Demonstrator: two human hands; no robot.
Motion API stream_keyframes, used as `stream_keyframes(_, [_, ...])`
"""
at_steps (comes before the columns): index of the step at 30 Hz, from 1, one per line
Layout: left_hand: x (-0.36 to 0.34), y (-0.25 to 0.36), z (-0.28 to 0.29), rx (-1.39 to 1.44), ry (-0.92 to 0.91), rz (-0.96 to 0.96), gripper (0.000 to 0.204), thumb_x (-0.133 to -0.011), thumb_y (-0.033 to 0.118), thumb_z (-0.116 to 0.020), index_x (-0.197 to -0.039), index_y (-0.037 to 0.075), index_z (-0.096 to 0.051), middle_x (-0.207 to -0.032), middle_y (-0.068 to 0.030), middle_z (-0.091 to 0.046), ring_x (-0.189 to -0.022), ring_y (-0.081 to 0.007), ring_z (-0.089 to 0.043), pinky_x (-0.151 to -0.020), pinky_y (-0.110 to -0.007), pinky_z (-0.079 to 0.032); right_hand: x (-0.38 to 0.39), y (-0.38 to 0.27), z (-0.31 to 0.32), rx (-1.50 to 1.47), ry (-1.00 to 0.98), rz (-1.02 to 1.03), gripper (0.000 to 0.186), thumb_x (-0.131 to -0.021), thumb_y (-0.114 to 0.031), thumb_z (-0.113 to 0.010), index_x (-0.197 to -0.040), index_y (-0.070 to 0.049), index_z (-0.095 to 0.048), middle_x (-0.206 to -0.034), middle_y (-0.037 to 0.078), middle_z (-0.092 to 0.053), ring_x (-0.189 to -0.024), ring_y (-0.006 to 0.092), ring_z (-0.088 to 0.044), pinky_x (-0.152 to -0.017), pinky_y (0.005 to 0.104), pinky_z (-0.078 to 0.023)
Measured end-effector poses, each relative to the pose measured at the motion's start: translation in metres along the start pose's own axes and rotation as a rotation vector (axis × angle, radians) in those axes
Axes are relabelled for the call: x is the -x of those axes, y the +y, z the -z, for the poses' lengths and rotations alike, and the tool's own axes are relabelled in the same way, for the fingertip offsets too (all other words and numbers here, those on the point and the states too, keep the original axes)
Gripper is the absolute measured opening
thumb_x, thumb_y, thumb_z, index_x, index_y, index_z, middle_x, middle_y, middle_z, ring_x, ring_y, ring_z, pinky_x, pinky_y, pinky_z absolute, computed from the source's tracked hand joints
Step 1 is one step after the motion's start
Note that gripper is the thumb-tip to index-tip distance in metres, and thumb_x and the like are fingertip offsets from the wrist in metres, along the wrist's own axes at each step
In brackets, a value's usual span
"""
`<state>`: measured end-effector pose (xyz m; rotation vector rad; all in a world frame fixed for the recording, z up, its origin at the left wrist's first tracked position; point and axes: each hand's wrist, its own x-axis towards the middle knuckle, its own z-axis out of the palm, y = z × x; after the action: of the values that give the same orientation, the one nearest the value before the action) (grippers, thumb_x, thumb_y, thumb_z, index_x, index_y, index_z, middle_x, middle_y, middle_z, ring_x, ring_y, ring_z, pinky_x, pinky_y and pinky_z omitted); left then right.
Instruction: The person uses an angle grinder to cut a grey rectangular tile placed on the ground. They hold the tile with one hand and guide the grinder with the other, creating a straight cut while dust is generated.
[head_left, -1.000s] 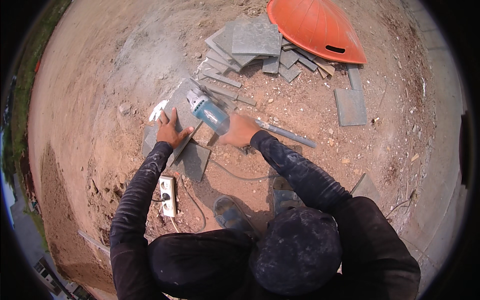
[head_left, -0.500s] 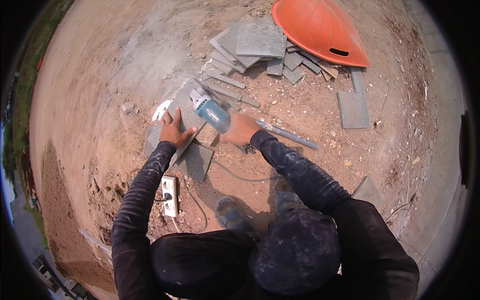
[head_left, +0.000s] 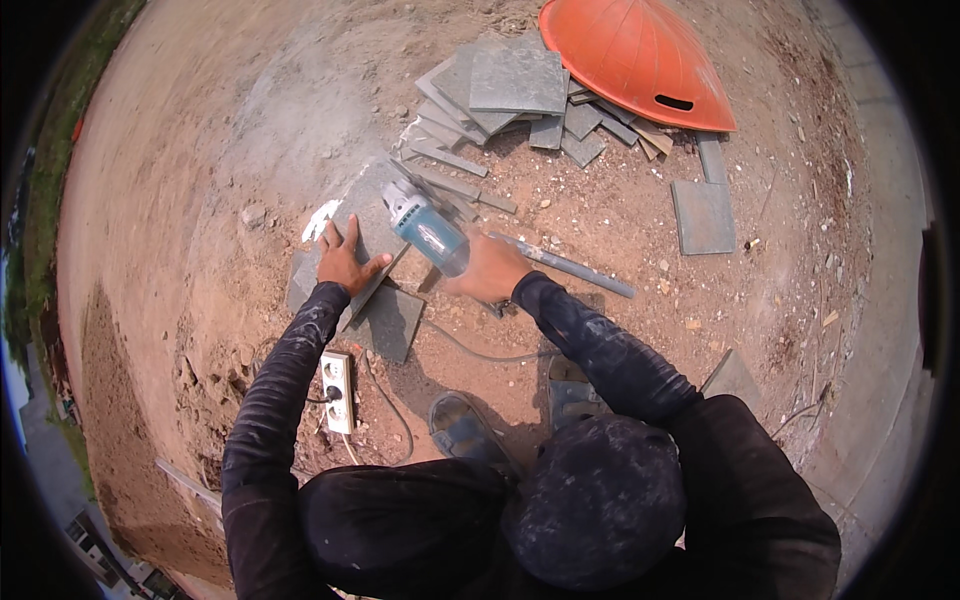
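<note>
My right hand (head_left: 490,268) is closed around the rear of a teal and grey angle grinder (head_left: 432,235), whose head lies over the right edge of a grey stone tile (head_left: 372,215). The disc is hard to make out. Spread fingers of my left hand (head_left: 348,262) press flat on the same tile, left of the grinder. Another grey tile piece (head_left: 388,322) sits underneath, toward me. White dust lies by the tile's upper left edge.
Stacked tiles (head_left: 518,82) and offcut strips (head_left: 450,158) lie ahead, beside an upturned orange basin (head_left: 640,60). A grey pipe (head_left: 565,266) rests right of the grinder. A white power strip (head_left: 338,392) with a cord is near my feet; a single tile (head_left: 703,217) lies to the right.
The grinder and my right hand have shifted slightly right and toward me. My left hand stays in place on the tile.
</note>
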<state>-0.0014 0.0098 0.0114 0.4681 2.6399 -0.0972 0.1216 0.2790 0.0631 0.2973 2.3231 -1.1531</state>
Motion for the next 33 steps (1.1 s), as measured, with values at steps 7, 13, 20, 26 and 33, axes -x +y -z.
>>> stream_keyframes(7, [0.0, -0.003, -0.002, 0.009, 0.02, -0.008, 0.111, -0.069, 0.079, -0.06, -0.153, 0.02, -0.018, -0.151, -0.0339, -0.014, -0.135, -0.0591, -0.018, -0.106, -0.055, -0.034, 0.007, -0.002, 0.005, 0.004, -0.031, -0.011, 0.072, -0.062, -0.039, -0.075, -0.108, 0.012, -0.056, -0.1, 0.029, -0.065, -0.094, 0.0389, -0.066, -0.082, 0.0416, -0.052])
stream_keyframes(13, [-0.002, -0.005, -0.005, -0.005, 0.023, -0.019, 0.111, -0.069, 0.08, -0.059, -0.152, 0.019, -0.019, -0.151, -0.0343, -0.015, -0.134, -0.0595, -0.019, -0.106, -0.055, -0.034, 0.005, -0.005, 0.007, 0.007, -0.034, -0.027, 0.071, -0.062, -0.039, -0.075, -0.108, 0.012, -0.057, -0.1, 0.029, -0.065, -0.093, 0.039, -0.066, -0.082, 0.0413, -0.052])
stream_keyframes(20, [-0.001, -0.006, -0.004, 0.002, 0.018, -0.019, 0.111, -0.069, 0.081, -0.058, -0.152, 0.019, -0.019, -0.151, -0.0347, -0.015, -0.134, -0.0597, -0.019, -0.105, -0.055, -0.034, -0.006, -0.003, 0.001, 0.02, -0.022, -0.014, 0.072, -0.06, -0.04, -0.075, -0.106, 0.012, -0.058, -0.098, 0.029, -0.066, -0.092, 0.0394, -0.066, -0.081, 0.0412, -0.053])
stream_keyframes(26, [-0.001, -0.002, -0.003, 0.017, 0.023, -0.029, 0.111, -0.069, 0.08, -0.058, -0.152, 0.019, -0.018, -0.151, -0.0347, -0.015, -0.135, -0.0595, -0.018, -0.106, -0.054, -0.033, -0.013, -0.002, 0.0, 0.001, -0.043, -0.026, 0.07, -0.059, -0.04, -0.075, -0.104, 0.012, -0.06, -0.097, 0.029, -0.066, -0.091, 0.0394, -0.066, -0.081, 0.0414, -0.053])
stream_keyframes(33, [0.0, -0.003, -0.002, 0.018, 0.012, -0.02, 0.11, -0.07, 0.078, -0.06, -0.153, 0.019, -0.018, -0.151, -0.0349, -0.014, -0.135, -0.0593, -0.018, -0.106, -0.055, -0.033, -0.003, -0.004, -0.002, 0.005, 0.014, -0.016, 0.068, -0.06, -0.039, -0.075, -0.103, 0.012, -0.061, -0.097, 0.029, -0.066, -0.092, 0.0391, -0.066, -0.082, 0.0414, -0.053])
